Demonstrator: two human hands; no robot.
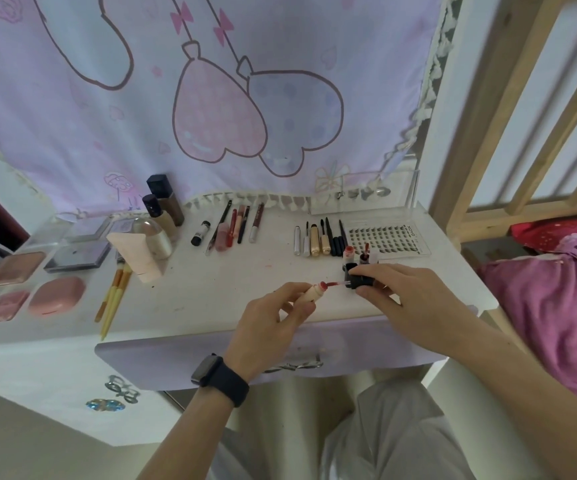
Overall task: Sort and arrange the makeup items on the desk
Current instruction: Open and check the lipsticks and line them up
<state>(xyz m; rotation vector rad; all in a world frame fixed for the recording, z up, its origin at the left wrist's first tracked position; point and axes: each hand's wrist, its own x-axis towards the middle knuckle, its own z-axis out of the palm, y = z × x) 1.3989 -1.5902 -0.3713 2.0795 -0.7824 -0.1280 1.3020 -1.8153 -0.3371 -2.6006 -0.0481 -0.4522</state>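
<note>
Over the desk's front edge, my left hand (273, 323) grips a small cream lip-gloss bottle (314, 292) with a red neck, lying sideways. My right hand (404, 292) pinches its black cap (359, 281), whose red-tipped wand (334, 283) points at the bottle's mouth, the tip at or just inside it. Just behind, two more open red gloss bottles (356, 256) stand upright. Rows of lip pencils and glosses (235, 225) and mascara-like tubes (321, 237) lie on the white desk (211, 278).
A false-lash card (389, 237) lies at the right, a clear acrylic box (366, 195) behind it. Foundation bottles (162, 206), a cream tube (138, 254), yellow brushes (114, 299), pink compacts (57, 296) and palettes (76, 254) fill the left. Wooden bed frame (488, 133) stands right.
</note>
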